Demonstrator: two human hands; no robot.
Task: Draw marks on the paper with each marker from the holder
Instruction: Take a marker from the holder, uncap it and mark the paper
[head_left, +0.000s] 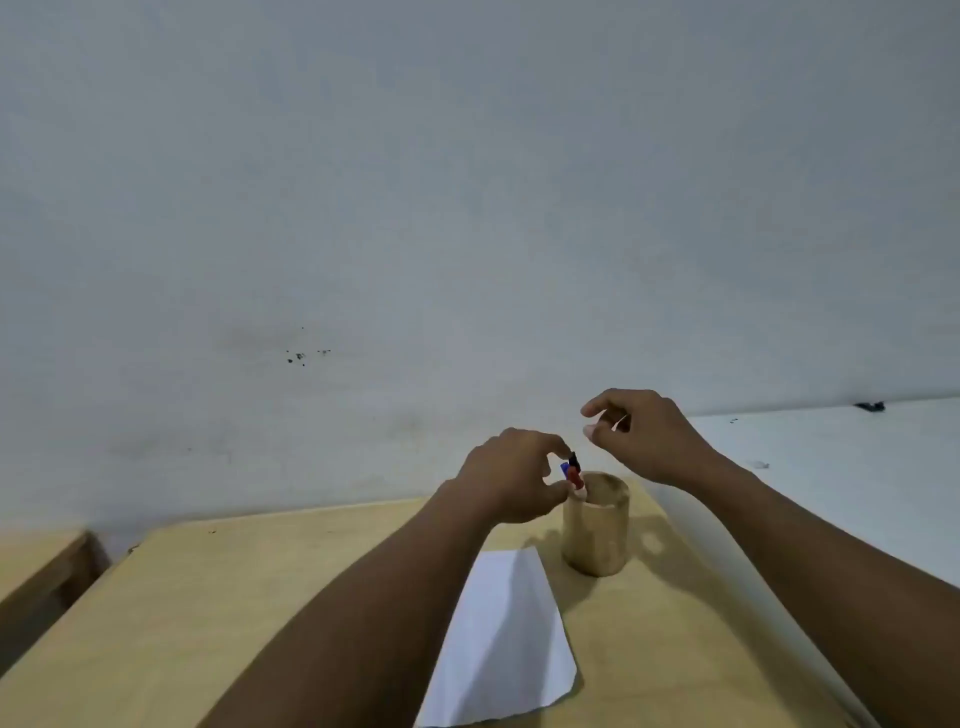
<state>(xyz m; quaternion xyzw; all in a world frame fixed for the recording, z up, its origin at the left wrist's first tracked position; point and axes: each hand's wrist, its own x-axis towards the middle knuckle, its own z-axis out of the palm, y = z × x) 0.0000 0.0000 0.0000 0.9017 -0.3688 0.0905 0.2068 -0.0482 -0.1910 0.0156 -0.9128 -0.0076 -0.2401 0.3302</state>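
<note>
Three marker caps (571, 470) betw. left hand (511, 475) fingertips, pinched; right hand (641, 434) open above holder (596, 525).

We find the holder (596, 525) standing upright near the far right of the surface (249, 597), with marker caps (571, 470) poking out at its left rim; our left hand (511, 475) crowds that side, fingers touching the caps. Our right hand (644, 434) hovers above and behind the holder, apart from it, leaving the mouth's right half open from above. The paper (506, 644) lies flat just in front of the holder, partly covered by our left forearm. To the left the surface is bare and wide. The wall (467, 208) closes off the far side just behind the holder.
</note>
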